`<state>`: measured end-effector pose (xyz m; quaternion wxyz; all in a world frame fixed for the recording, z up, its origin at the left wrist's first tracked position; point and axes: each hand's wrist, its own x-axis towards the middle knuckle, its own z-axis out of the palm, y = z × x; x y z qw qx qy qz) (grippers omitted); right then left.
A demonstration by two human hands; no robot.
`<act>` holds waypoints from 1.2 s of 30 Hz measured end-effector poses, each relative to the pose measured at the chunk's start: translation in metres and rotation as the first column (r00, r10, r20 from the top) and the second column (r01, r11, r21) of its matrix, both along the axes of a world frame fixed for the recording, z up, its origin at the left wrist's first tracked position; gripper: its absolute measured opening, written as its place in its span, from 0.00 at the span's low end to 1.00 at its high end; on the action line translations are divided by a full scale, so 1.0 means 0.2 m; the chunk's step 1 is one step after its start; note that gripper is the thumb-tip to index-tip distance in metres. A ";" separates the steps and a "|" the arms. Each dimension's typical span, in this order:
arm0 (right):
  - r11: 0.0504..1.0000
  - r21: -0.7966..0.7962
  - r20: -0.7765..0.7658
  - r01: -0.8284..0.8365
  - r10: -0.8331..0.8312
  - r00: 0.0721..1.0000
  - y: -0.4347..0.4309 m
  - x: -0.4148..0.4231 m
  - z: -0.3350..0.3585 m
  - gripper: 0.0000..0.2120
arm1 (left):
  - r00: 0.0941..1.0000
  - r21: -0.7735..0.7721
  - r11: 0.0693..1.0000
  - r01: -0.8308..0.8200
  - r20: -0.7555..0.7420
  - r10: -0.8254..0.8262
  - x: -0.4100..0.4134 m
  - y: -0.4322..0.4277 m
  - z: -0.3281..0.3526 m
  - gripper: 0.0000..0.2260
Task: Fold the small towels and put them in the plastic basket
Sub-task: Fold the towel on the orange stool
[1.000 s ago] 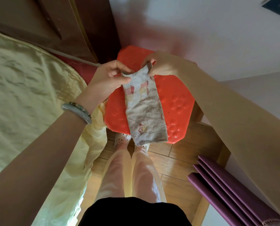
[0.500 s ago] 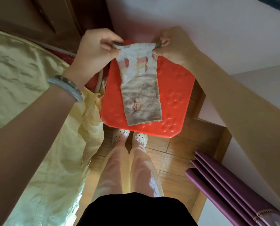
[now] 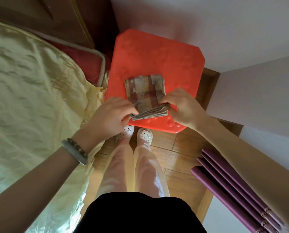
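Note:
A small grey-beige towel (image 3: pixel 145 91) with faded pink and yellow print lies folded over on the red plastic stool top (image 3: pixel 158 59). My left hand (image 3: pixel 110 115) pinches the near left corner of the stacked layers. My right hand (image 3: pixel 182 106) pinches the near right corner. The folded edge shows several layers between the two hands. No plastic basket is in view.
A bed with a pale yellow cover (image 3: pixel 31 98) fills the left side. A dark wooden headboard (image 3: pixel 48 15) stands behind it. Purple folded mats (image 3: pixel 232 190) lean at the right by the white wall. My feet in white clogs (image 3: pixel 134 133) stand on the wooden floor.
The towel hung long from both hands above the stool. Now its top end has been brought down toward me, and it lies folded in half on the stool with both hands at the near edge.

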<state>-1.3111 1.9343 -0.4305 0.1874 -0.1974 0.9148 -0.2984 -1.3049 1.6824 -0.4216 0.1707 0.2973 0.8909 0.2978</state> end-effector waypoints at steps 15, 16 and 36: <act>0.990 -0.099 -0.291 0.099 -0.124 0.949 0.02 0.02 -0.01 0.10 | 0.959 0.115 0.966 -0.232 -0.140 0.247 0.01 0.02 -0.01 0.09; 0.982 -0.121 -0.291 0.143 -0.173 0.941 0.01 -0.01 0.00 0.10 | 0.942 0.137 0.949 -0.284 -0.146 0.303 -0.02 0.03 0.02 0.09; 0.994 -0.072 -0.278 0.083 -0.100 0.955 0.00 -0.09 -0.07 0.10 | 0.958 0.130 0.974 -0.187 -0.195 0.209 -0.11 0.01 -0.04 0.09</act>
